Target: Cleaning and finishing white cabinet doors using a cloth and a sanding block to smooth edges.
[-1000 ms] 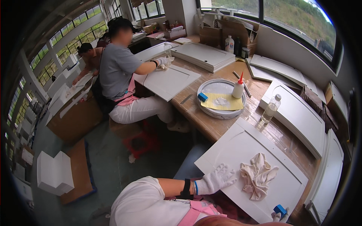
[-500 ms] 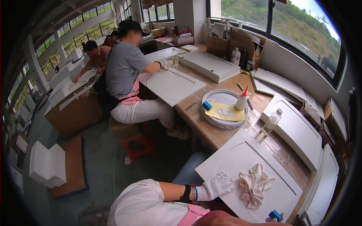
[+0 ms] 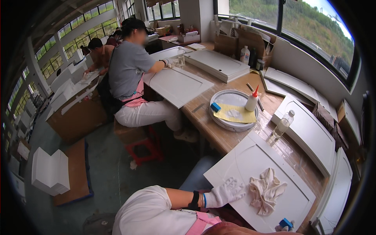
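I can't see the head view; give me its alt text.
Gloved left hand lies at the edge of a white panel with a crumpled cloth on it; the right hand holds a blue block. A co-worker sits farther along the table.

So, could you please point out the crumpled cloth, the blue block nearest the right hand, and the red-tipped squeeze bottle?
Crumpled cloth [image 3: 267, 192]: head view, middle of its folds.
Blue block [image 3: 285, 223]: head view, its visible blue face.
Red-tipped squeeze bottle [image 3: 251, 103]: head view, its white body.

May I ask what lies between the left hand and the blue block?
In the head view, the crumpled cloth on the white panel lies between them.
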Tool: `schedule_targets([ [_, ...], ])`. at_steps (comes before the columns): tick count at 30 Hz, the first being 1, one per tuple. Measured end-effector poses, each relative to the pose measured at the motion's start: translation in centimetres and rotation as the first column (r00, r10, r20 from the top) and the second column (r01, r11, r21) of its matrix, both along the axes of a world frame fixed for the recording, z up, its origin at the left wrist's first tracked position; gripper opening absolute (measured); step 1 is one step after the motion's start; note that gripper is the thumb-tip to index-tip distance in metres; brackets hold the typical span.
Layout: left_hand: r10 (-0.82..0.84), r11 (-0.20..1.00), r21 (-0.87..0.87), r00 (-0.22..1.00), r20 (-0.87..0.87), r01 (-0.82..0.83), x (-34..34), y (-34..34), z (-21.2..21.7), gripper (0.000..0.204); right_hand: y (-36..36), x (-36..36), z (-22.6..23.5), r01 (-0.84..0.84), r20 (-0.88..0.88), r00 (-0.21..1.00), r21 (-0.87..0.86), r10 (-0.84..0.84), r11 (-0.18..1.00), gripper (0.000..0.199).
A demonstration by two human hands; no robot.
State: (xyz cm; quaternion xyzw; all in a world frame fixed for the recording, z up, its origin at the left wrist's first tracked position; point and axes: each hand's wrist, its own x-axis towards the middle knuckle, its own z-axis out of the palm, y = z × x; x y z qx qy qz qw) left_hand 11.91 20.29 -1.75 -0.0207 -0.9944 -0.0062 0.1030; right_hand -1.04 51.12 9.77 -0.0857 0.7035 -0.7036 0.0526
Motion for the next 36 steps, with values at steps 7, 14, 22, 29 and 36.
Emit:
schedule_targets([
  [7, 0.004, 1.0, 0.005, 0.999, 0.038, -0.004, 0.0, 0.1, 0.2, 0.058, 0.0, -0.2, -0.5, -0.042, 0.062, 0.997, -0.02, 0.043, 0.999, 0.046],
  [14, -0.004, 0.999, 0.037, 1.0, 0.023, 0.003, 0.0, 0.1, 0.0, 0.059, 2.2, -2.3, -3.2, -0.157, 0.117, 0.979, -0.066, 0.164, 0.985, 0.046],
  [22, -0.006, 0.998, 0.054, 0.997, -0.071, 0.01, 0.0, -0.2, -0.2, 0.057, -1.0, 0.5, -0.4, -0.105, 0.097, 0.989, -0.03, 0.108, 0.994, 0.044],
  [29, 0.013, 1.0, -0.005, 1.0, 0.009, -0.013, 0.1, -0.1, 0.4, 0.058, 0.1, -1.0, -4.0, -0.098, 0.115, 0.987, -0.128, 0.113, 0.987, 0.049],
  [36, 0.016, 0.999, 0.031, 0.999, 0.038, -0.017, 0.1, 0.1, 0.3, 0.059, 1.2, -1.5, -5.2, -0.132, 0.074, 0.987, -0.152, 0.144, 0.98, 0.051],
])
